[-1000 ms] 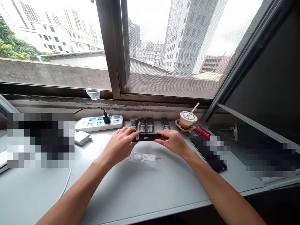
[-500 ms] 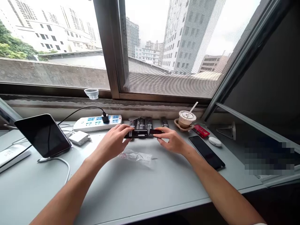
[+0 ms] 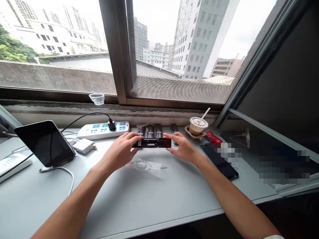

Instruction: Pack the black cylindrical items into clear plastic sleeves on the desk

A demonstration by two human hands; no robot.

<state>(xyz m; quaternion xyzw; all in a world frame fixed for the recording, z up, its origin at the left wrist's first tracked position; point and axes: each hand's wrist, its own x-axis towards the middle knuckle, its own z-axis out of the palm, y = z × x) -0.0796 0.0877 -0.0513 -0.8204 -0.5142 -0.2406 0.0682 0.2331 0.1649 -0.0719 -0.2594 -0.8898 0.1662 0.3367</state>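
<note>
My left hand (image 3: 122, 146) is closed around the left end of a slim black stick-shaped device (image 3: 149, 143) with small white labels. In my right hand (image 3: 183, 146), a shorter black cap-like piece (image 3: 164, 143) is pinched between thumb and fingers. The two black pieces lie in line, their ends meeting or nearly so, held above the desk. Below them rests a crumpled clear plastic bag (image 3: 147, 167). Just behind, several similar black items in clear wrapping (image 3: 149, 131) stand in a row, with another wrapped one (image 3: 174, 128) to the right.
A tablet (image 3: 46, 142), a white charger (image 3: 84, 146) and a power strip (image 3: 103, 130) occupy the left side. At right are an iced drink (image 3: 198, 126) in a cardboard holder, a red packet (image 3: 213, 137) and a phone (image 3: 219, 161). The window runs behind the desk.
The cap-like piece in my right hand has come level with the device and turned its flat face towards me; the gap between them has narrowed. My left hand has barely moved.
</note>
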